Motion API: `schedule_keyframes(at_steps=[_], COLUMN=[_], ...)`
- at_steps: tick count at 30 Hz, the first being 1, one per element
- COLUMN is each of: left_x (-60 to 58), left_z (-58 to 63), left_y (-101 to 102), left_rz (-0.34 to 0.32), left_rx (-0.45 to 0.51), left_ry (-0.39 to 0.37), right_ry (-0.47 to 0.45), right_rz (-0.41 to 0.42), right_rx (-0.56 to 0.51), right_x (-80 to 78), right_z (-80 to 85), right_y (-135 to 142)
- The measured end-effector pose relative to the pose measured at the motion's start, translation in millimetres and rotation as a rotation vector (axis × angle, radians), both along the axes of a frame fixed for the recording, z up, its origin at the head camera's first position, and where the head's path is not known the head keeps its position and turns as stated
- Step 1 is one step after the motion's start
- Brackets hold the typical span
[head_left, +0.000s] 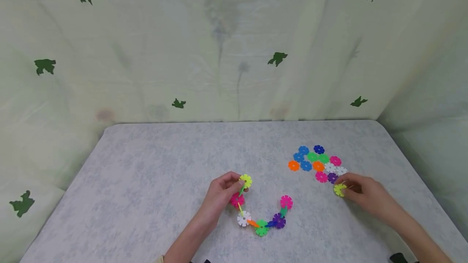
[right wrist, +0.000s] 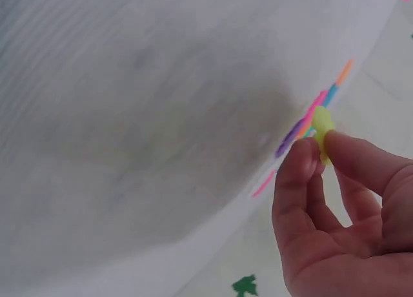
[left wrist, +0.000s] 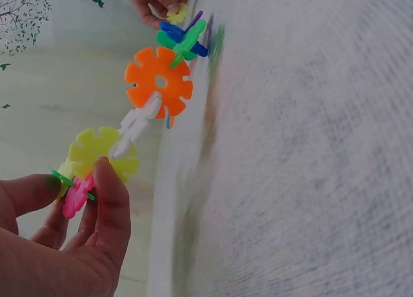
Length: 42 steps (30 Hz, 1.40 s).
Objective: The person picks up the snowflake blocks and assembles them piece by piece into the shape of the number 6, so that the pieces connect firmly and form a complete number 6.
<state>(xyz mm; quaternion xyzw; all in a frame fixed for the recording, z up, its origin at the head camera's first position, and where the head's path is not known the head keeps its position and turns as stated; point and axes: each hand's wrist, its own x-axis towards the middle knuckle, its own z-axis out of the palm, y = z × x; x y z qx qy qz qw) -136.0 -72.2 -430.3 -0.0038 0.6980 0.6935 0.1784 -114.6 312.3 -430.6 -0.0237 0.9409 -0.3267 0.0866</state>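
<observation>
Fingers [right wrist: 295, 177] — yellow disc [head_left: 339, 190] (notched) between.

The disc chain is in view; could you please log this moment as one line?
left hand: grips disc chain | right hand: pinches yellow disc | loose discs: on table

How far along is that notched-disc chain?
Done: a curved chain of multicoloured, notched plastic discs is joined. In hand: the left hand holds one end; the right hand pinches a yellow, notched plastic disc. Remaining, probably: attaching that disc and the loose, multicoloured discs lying flat nearby.
</observation>
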Motion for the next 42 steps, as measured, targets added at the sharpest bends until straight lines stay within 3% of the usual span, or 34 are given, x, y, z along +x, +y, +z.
schedule_keyframes(at_steps=[12,20,32,42], left_x=[1.0,0.8,4.2,7.2], left_z=[0.9,1.8,2.2,1.7], left_y=[1,3,4,9], left_rz=[-0.013,-0.002,-0.052,-0.096], left_rx=[0.002,-0.019,0.070,0.089], left_ry=[0.000,0.007,0.005,-0.013], right_ry=[0.120,0.120,0.081,0.084], right_rz=[-0.078,-0.005,-0.064,-0.056], right_rx=[-0.252,-0.498,-0.599,-0.601], right_x=[7.0,3.6,0.1,1.4], right_z=[18.2,19.5,25.0,18.7], right_y=[-64,-95,-141,-162])
